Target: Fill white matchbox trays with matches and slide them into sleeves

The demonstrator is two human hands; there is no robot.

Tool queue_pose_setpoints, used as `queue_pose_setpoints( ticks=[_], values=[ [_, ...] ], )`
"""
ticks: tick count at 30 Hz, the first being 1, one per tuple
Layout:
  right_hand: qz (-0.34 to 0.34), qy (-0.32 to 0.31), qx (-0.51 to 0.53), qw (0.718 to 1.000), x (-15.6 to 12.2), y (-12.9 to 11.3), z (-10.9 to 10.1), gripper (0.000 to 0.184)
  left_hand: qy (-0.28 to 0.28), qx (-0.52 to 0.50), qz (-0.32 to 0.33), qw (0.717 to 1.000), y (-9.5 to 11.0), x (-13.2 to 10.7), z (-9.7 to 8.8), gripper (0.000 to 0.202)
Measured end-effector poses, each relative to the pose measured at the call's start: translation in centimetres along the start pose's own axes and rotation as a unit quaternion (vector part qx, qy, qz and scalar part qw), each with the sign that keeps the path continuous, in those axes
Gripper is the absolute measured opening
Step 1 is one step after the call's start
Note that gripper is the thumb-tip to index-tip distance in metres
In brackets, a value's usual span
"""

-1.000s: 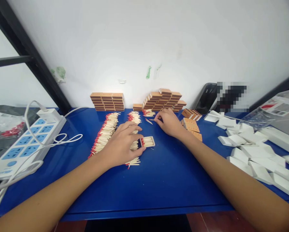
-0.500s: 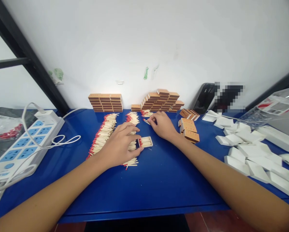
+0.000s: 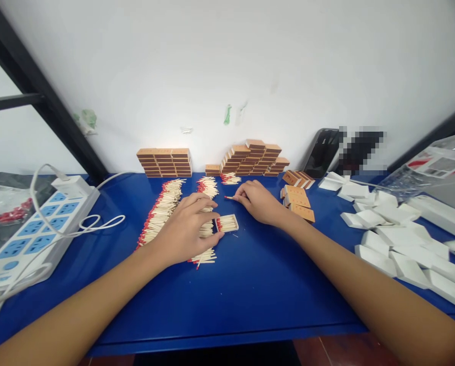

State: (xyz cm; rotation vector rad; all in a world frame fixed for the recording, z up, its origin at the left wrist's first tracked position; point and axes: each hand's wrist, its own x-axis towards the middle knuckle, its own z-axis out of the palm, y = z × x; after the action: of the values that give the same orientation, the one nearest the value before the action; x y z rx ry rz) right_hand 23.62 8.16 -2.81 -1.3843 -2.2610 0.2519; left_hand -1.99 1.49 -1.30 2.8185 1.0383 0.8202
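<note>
My left hand (image 3: 189, 229) steadies a small white matchbox tray (image 3: 236, 222), its thumb and index finger at the tray's left corners. Red-headed matches (image 3: 226, 222) lie side by side in that tray, heads to the left. Just above the tray's right end, my right hand (image 3: 260, 201) pinches a match (image 3: 229, 197) between thumb and fingertips, its red head pointing left. Under and behind my left hand runs a row of loose matches (image 3: 207, 187), partly hidden. A longer row of matches (image 3: 161, 216) lies farther left, and a small pile (image 3: 230, 179) sits beyond my right hand.
Stacked matchboxes (image 3: 164, 162) and a stepped stack (image 3: 250, 157) stand against the wall. More matchboxes (image 3: 298, 197) lie right of my right hand. White trays or blocks (image 3: 397, 236) are heaped at the right. A power strip (image 3: 37, 231) with cables is at left; a phone (image 3: 322, 152) leans behind.
My right hand has drawn a little back from the small match pile, toward the tray, with the match in its fingers. My left hand stays at the tray.
</note>
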Motion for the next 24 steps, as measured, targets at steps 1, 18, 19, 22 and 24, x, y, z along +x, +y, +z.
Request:
queue_pose_setpoints(
  ticks=[1,18,19,22,24],
  values=[
    [-0.010,-0.003,0.010,1.000,-0.4,0.1,-0.3,0.019,0.002,0.000,0.000,1.000,0.0,0.0,0.0,0.023],
    [-0.020,-0.035,0.028,0.999,-1.9,-0.5,-2.7,0.016,0.000,-0.001,0.001,1.000,0.1,0.1,-0.1,0.023],
    [-0.023,-0.041,0.029,0.998,-2.0,-0.5,-2.7,0.016,0.001,0.000,0.001,1.000,0.1,0.1,-0.1,0.022],
    [-0.028,-0.060,0.034,0.997,-2.2,-0.4,-2.5,0.017,0.001,-0.004,0.000,1.000,0.0,0.1,0.0,0.023],
    [-0.029,-0.072,0.038,0.996,-2.3,-0.4,-2.4,0.017,-0.001,-0.004,0.000,1.000,-0.1,0.1,0.0,0.025]
  ],
)
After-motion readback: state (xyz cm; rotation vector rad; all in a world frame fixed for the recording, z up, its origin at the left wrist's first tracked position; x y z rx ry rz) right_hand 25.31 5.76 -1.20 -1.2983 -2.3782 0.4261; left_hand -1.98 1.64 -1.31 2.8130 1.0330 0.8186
